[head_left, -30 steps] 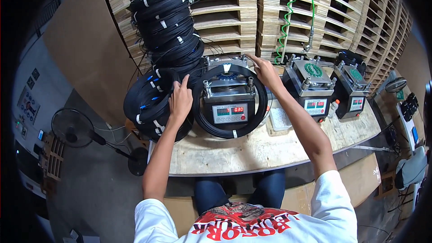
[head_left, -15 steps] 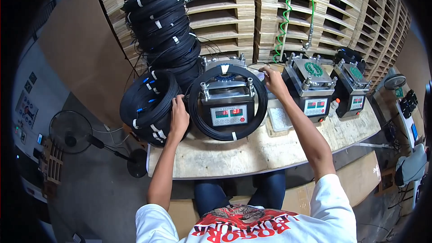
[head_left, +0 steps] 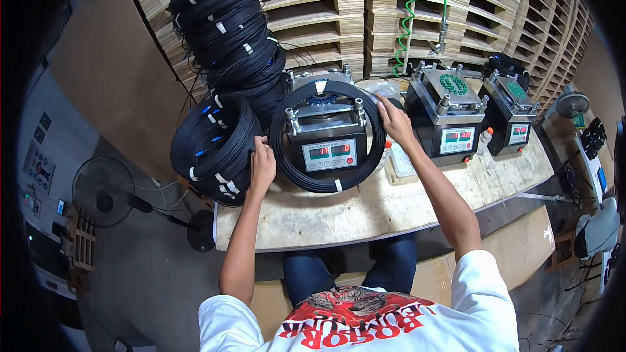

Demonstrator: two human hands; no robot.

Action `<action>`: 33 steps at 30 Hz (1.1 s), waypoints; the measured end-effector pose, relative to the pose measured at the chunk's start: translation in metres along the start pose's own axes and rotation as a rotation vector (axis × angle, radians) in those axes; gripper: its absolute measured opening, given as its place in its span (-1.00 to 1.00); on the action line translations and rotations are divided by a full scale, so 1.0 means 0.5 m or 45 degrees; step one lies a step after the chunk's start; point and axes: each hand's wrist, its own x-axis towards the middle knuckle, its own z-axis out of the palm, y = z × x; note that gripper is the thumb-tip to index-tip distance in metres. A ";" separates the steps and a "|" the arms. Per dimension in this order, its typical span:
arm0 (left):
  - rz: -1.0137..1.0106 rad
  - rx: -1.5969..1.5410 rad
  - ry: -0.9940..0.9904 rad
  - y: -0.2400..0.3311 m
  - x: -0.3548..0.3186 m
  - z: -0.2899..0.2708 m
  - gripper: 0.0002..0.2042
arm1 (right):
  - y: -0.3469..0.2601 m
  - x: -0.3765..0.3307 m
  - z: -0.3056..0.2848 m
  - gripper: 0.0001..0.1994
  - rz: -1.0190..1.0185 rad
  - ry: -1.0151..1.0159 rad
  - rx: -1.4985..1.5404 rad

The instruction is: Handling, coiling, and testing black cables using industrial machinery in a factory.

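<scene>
A coil of black cable point(head_left: 339, 186), tied with white bands, leans upright against a polishing machine point(head_left: 330, 155) with a lit display. My right hand point(head_left: 396, 122) is at the coil's upper right rim, fingers closed against its edge. My left hand point(head_left: 263, 164) is between this coil and a low stack of black cable coils point(head_left: 195, 173) on the left. Its fingers are curled at that stack's right side, and whatever is between them is hidden. Blue connectors point(head_left: 207, 152) show inside the low stack.
Behind stands a taller stack of cable coils point(head_left: 228, 29). Two more machines point(head_left: 450, 120) point(head_left: 512, 117) with green rings on top stand to the right. A clear plastic box point(head_left: 403, 164) is near my right forearm. Wooden pallets point(head_left: 313, 6) rise behind the table point(head_left: 313, 221); a fan point(head_left: 104, 192) is left.
My right hand has moved from just beyond the coil's upper right onto its rim. The digits on the middle machine's display differ. My left hand stays beside the low stack.
</scene>
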 end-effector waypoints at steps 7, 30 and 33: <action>0.100 0.095 -0.052 -0.031 -0.040 0.011 -0.68 | 0.090 -0.016 0.027 -0.43 -0.181 0.019 0.434; 0.012 -0.606 0.119 0.004 0.005 0.020 -0.61 | 0.043 0.001 0.019 -0.49 0.089 0.033 0.397; 0.026 -0.657 0.136 0.045 0.031 -0.009 -0.63 | 0.024 0.013 -0.010 -0.52 -0.025 0.188 0.533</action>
